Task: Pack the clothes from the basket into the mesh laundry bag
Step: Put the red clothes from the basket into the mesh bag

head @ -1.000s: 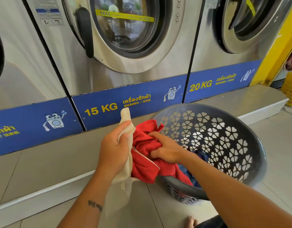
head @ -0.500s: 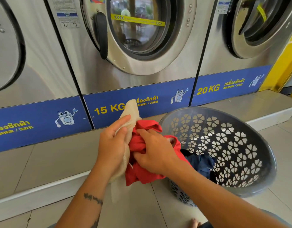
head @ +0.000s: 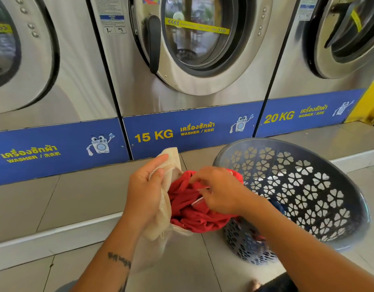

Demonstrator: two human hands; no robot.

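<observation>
From the head view, my left hand [head: 147, 191] pinches the cream mesh bag [head: 164, 209] open at its rim; my right hand [head: 218, 191] grips the red garment [head: 194, 216], bunched in the bag's mouth. The grey basket [head: 308, 186] lies tilted at right on the tiled floor [head: 76, 203], washers [head: 182, 60] beyond. Half a second ago the garment hung further outside the bag.

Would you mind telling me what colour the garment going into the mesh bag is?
Red, with thin white trim, clearest in the head view.
</observation>
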